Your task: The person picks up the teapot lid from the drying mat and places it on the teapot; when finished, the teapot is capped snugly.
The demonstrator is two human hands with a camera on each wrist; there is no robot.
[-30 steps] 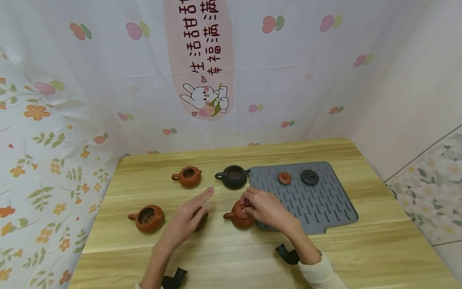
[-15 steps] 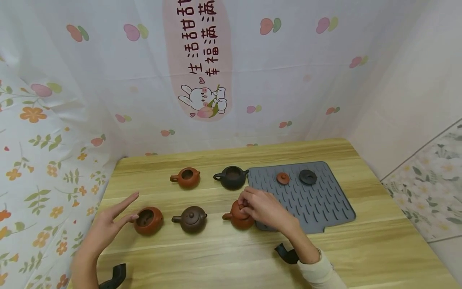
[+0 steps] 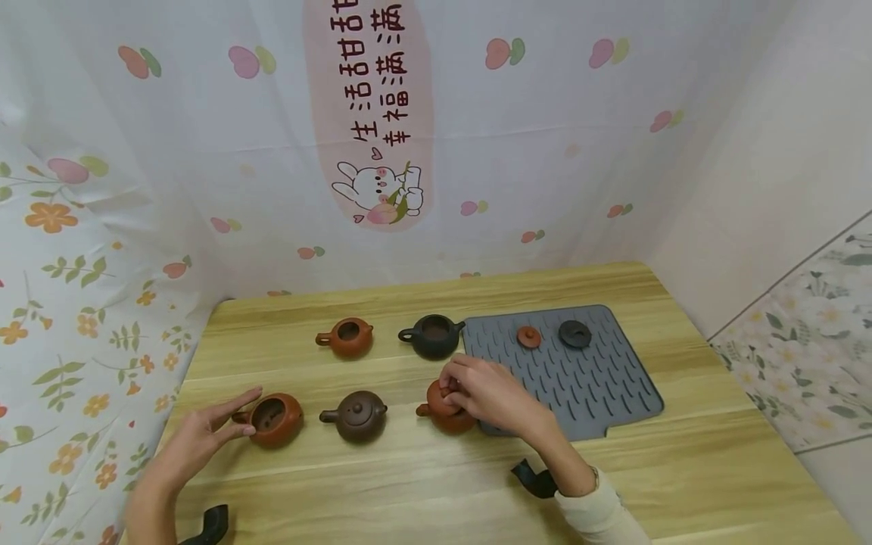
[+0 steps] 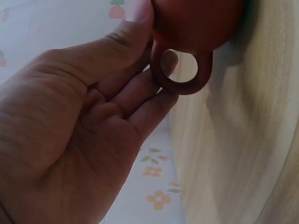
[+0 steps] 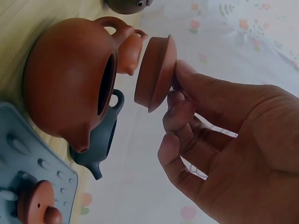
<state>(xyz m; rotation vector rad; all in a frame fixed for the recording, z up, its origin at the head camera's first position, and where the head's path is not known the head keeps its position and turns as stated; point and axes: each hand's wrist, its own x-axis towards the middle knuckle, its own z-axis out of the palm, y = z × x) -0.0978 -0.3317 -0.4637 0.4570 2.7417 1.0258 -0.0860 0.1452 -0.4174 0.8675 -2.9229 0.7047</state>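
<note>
In the head view, my left hand (image 3: 191, 443) is at a lidless red-brown clay teapot (image 3: 283, 433) at the table's left, thumb and fingers about its handle side. The left wrist view has the thumb against the pot's body (image 4: 201, 21) and other fingers behind the ring handle (image 4: 184, 88). My right hand (image 3: 497, 395) pinches a red clay teapot lid (image 5: 154, 72) by its knob. That lid is tilted and clear of the uncovered mouth of a red teapot (image 5: 65, 77). Between the two pots stands a dark brown teapot (image 3: 359, 422) with its lid on.
Behind are a lidless small red teapot (image 3: 354, 347) and a lidless black teapot (image 3: 436, 347). A grey mat (image 3: 579, 393) on the right bears a red lid (image 3: 528, 337) and a black lid (image 3: 575, 334). Patterned cloth (image 3: 272, 174) hangs behind the table.
My left hand has moved left from the brown teapot to the leftmost red teapot, and its fingers have come around the handle side. The right hand has lifted the lid slightly.
</note>
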